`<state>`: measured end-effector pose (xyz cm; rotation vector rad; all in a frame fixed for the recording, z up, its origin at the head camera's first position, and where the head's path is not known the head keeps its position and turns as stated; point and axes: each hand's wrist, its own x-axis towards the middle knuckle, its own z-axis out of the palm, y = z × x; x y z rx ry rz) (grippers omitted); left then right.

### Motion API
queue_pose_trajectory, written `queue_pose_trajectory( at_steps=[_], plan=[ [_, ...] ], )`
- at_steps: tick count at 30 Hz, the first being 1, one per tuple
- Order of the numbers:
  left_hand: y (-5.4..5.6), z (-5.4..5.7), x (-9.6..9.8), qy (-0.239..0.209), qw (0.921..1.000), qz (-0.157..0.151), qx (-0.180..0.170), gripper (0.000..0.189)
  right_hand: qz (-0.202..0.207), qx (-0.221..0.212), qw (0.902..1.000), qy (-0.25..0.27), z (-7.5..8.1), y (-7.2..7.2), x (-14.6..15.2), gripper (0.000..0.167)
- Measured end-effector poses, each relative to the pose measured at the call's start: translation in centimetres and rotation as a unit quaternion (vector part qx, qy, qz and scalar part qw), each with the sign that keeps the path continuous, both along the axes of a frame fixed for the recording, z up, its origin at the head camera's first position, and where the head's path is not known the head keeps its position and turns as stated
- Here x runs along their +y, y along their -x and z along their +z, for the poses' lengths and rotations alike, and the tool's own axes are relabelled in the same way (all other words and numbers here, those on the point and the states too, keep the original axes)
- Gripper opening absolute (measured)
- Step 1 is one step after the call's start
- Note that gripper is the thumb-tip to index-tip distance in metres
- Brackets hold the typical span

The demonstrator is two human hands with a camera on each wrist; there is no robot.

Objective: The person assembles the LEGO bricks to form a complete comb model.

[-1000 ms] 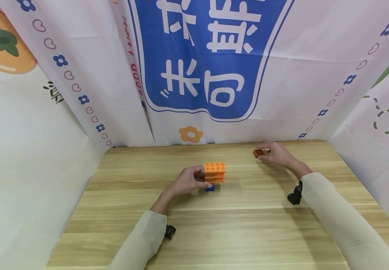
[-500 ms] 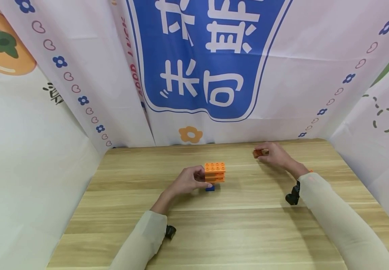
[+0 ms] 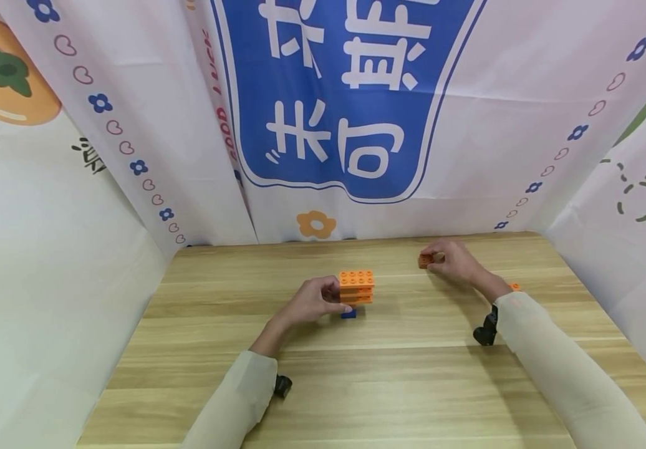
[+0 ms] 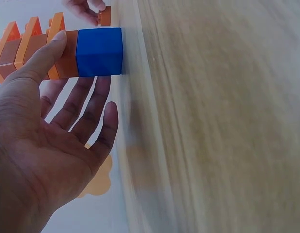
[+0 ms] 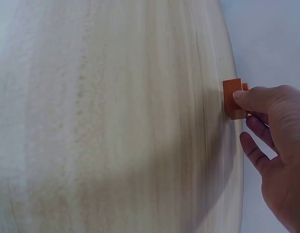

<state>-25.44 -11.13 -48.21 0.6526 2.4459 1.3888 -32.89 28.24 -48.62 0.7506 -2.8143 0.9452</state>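
Observation:
My left hand (image 3: 313, 300) grips a stack of toy building bricks (image 3: 356, 279) at the middle of the table. In the left wrist view the stack has a blue brick (image 4: 100, 52) at its base, then brown bricks alternating with wider orange ones. The thumb presses a brown brick (image 4: 67, 58) just above the blue one; the fingers reach behind. Toward the table's back right, my right hand (image 3: 454, 260) pinches a small brown brick (image 5: 232, 99) between thumb and fingers, close over the wood. Two of its fingers (image 5: 254, 150) stay off the brick.
An orange brick (image 3: 515, 287) lies behind the right wrist, partly hidden by the sleeve. The wooden table (image 3: 323, 386) ends at a printed cloth wall (image 3: 413, 215) close behind the right hand. Cloth also hangs at both sides.
My right hand has shifted slightly left and toward me with the brown brick. The orange brick beside that wrist has come into view. My left hand and the stack stay in place.

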Motion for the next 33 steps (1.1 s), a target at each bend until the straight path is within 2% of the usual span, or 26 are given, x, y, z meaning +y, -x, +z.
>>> queue_pose_trajectory(
  at_steps=[5,18,29,33],
  plan=[
    [0.0,0.1,0.0,0.004,1.0,0.0,0.001,0.027,0.004,0.016,0.9998,-0.008,-0.2,-0.1,0.1,0.033],
    [-0.1,0.3,0.0,0.0,1.0,0.0,0.005,0.028,-0.003,0.01,0.9999,0.003,-0.4,-0.2,-0.1,0.031],
    [-0.1,0.3,0.0,-0.006,1.0,0.001,0.001,0.027,-0.003,-0.008,1.0,-0.001,0.7,-0.9,-0.8,0.032],
    [-0.1,0.3,0.0,-0.003,1.0,0.001,0.002,0.027,0.003,0.0,1.0,-0.004,1.1,-1.0,-1.1,0.032]
  ],
)
